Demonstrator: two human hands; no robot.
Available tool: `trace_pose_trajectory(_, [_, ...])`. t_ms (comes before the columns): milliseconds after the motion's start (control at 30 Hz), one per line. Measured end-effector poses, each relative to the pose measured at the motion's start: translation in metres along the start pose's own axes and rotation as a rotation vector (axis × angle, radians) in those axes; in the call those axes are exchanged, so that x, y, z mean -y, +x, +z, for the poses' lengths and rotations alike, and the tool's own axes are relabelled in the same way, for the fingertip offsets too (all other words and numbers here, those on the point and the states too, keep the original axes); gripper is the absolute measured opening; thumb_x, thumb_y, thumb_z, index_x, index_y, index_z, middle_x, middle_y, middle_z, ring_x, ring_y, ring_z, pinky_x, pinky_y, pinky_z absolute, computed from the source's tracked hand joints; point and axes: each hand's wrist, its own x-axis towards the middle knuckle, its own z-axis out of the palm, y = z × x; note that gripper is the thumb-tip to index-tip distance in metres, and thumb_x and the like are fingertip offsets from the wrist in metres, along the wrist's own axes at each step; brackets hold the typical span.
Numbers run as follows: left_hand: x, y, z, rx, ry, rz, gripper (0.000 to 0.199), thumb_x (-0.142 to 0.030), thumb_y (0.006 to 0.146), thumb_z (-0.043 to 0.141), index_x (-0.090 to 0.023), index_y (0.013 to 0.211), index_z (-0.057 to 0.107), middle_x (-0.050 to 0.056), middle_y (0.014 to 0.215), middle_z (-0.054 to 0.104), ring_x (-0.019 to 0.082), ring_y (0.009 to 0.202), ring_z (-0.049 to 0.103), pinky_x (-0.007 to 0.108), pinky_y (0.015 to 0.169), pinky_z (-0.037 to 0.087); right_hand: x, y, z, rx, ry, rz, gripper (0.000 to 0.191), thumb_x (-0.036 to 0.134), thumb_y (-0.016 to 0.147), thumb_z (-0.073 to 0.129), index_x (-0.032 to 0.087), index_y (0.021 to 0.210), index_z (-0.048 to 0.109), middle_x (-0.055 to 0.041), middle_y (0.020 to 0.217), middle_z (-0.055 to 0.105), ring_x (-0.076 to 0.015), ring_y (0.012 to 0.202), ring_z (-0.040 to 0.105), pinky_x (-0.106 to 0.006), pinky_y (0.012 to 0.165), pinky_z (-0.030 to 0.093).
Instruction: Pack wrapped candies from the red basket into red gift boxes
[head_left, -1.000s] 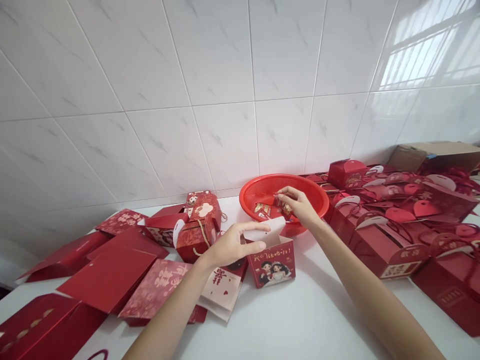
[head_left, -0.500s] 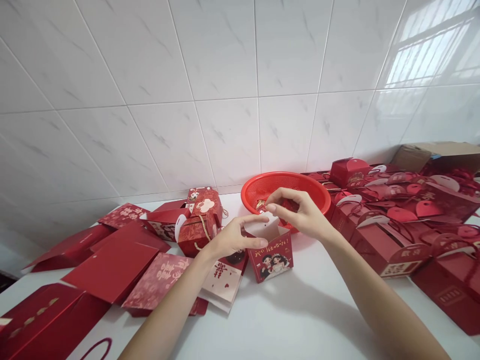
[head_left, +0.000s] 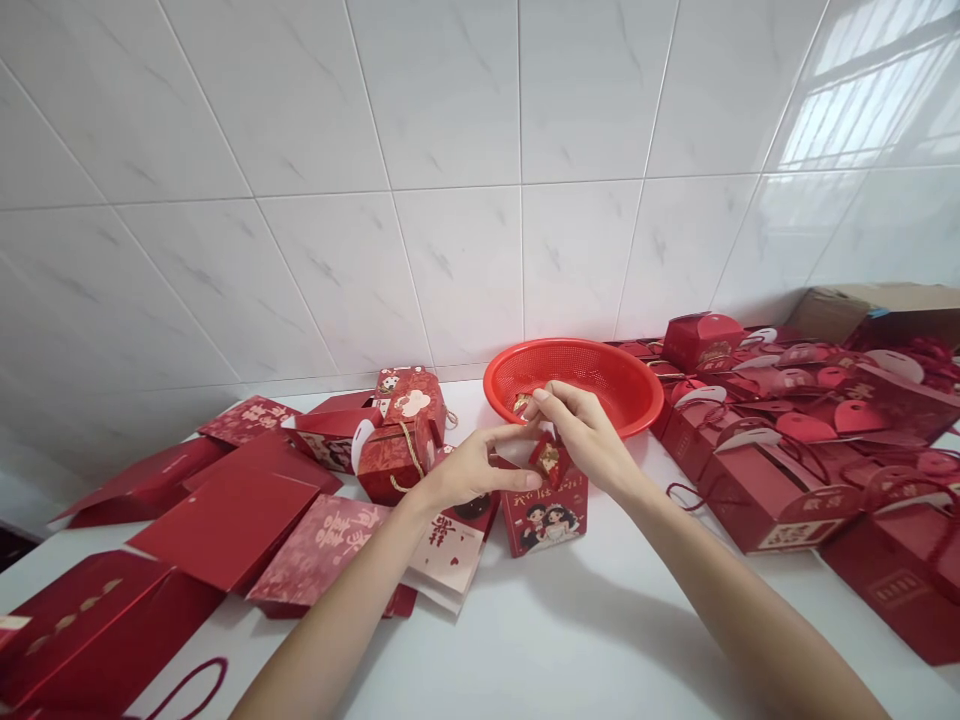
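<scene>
A red paper gift box [head_left: 549,520] with a cartoon bride and groom on its front stands upright on the white table. My left hand [head_left: 476,468] curls around its upper left side, thumb at the front edge and fingers over the top. Thumb and fingers of my right hand [head_left: 581,435] pinch together above the box's top. Between both hands, a small red piece with gold print [head_left: 550,460] leans over the opening; it looks like the box's top flap, but its lower part is hidden. Directly behind the hands is a red plastic basket [head_left: 622,395] with a few gold-and-red wrapped pieces.
Flat red boxes [head_left: 225,520] and a pale card sleeve [head_left: 448,560] lie to the left. Boxes with rope handles [head_left: 397,450] stand by the wall. Many folded red boxes [head_left: 780,480] crowd the right side, with a cardboard carton [head_left: 825,310] behind them.
My right hand has come down and closer to my left. The white inner face at the box's top is covered, and a red, gold-printed piece shows between the hands.
</scene>
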Motion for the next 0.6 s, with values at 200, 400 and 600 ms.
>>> trace_pose_trajectory(200, [-0.002,0.0,0.001,0.001,-0.02,-0.02,0.067,-0.034,0.072,0.086,-0.02,0.134,0.064,0.01,0.142,0.061,0.033,0.137,0.05,0.047,0.116,0.038,-0.003,0.003,0.0,0.019,-0.032,-0.05,0.038,0.049,0.092,0.055,0.02,0.068,0.051,0.0006,0.068,0.052,-0.0135,0.066,0.046,-0.026,0.061,0.036])
trace_pose_trajectory(400, [-0.001,0.0,-0.001,0.005,-0.008,-0.018,0.074,-0.037,0.071,0.087,-0.022,0.139,0.06,0.01,0.143,0.06,0.032,0.137,0.051,0.047,0.117,0.038,-0.007,0.005,-0.01,-0.007,-0.3,-0.181,0.043,0.048,0.096,0.05,0.021,0.062,0.041,0.0024,0.058,0.043,-0.0121,0.056,0.039,-0.026,0.054,0.03])
trace_pose_trajectory(600, [-0.001,-0.001,0.001,-0.003,0.011,-0.029,0.07,-0.036,0.071,0.087,-0.024,0.136,0.063,0.009,0.146,0.057,0.033,0.138,0.049,0.049,0.116,0.038,-0.007,0.007,-0.017,-0.025,-0.195,-0.203,0.047,0.056,0.099,0.045,0.021,0.069,0.052,-0.0012,0.064,0.059,-0.0131,0.057,0.051,-0.026,0.055,0.04])
